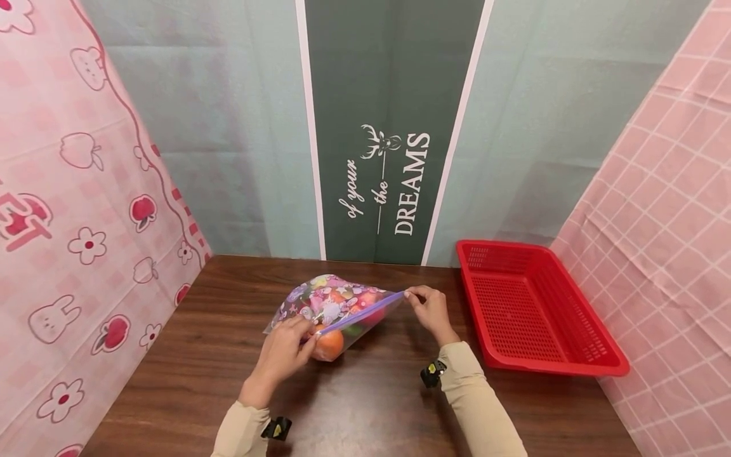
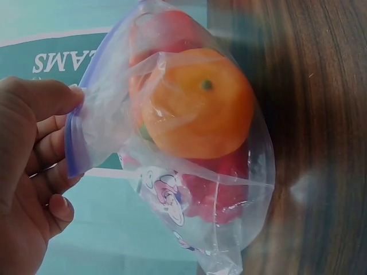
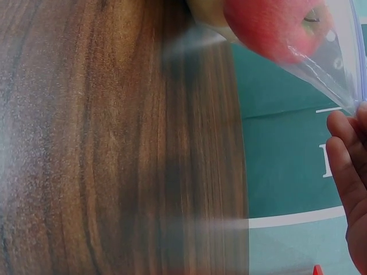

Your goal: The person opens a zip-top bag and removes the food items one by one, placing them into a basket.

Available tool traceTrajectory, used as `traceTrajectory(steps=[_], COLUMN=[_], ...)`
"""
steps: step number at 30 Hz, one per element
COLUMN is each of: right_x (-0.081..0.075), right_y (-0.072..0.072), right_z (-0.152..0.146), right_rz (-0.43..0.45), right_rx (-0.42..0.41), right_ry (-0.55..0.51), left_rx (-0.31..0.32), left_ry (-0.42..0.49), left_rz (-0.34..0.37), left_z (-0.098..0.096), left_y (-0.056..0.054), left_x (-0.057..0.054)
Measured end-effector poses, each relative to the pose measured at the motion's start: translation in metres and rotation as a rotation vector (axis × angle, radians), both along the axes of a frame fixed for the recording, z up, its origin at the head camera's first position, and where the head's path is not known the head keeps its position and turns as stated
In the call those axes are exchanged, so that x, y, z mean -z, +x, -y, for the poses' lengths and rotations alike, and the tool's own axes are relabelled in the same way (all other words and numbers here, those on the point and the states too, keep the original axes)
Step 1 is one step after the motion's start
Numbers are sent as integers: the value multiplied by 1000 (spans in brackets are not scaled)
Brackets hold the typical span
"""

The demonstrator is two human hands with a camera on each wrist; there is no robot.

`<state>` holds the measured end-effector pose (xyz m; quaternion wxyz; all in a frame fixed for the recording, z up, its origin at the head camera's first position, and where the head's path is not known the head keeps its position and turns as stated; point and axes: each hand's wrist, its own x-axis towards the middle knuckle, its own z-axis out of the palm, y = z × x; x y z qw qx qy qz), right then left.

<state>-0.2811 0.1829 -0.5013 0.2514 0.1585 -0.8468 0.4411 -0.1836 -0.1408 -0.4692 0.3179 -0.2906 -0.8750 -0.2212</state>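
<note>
A clear zip bag (image 1: pixel 314 298) printed with cartoon figures lies on the table, bulging with fruit. Its purple zip strip (image 1: pixel 365 312) slants up to the right between both hands. My left hand (image 1: pixel 282 352) pinches the near left end of the strip, thumb on one side and fingers behind. At the far right end, my right hand (image 1: pixel 433 314) pinches the corner between thumb and fingertips. Through the plastic show an orange (image 2: pixel 198 106) with a green stem spot, a red apple (image 3: pixel 275 26) and something green (image 1: pixel 354 330). Printed patterns partly hide the other contents.
A red perforated plastic basket (image 1: pixel 548 366) stands on the right of the brown wooden table (image 1: pixel 365 406). Green fabric (image 1: pixel 394 63) hangs behind the table. Pink patterned cloths (image 1: pixel 108 254) hang at both sides.
</note>
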Motion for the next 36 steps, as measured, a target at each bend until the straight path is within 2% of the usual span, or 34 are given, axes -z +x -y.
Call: traceTrajectory(steps=[6, 13, 21, 30, 36], right_x=[-2, -1, -1, 1, 1], right_y=[-5, -9, -11, -12, -8], right_z=[0, -1, -3, -3, -2], right_rz=[-27, -5, 5, -1, 48], right_rx=[-4, 18, 26, 40, 26], right_ry=[6, 8, -1, 4, -4], left_rx=[3, -2, -2, -5, -26], left_ry=[19, 23, 38, 31, 20], left_rz=[-5, -30, 10, 20, 19], left_z=[4, 6, 12, 18, 19], left_y=[1, 2, 5, 6, 9], left_x=[0, 1, 0, 0, 3])
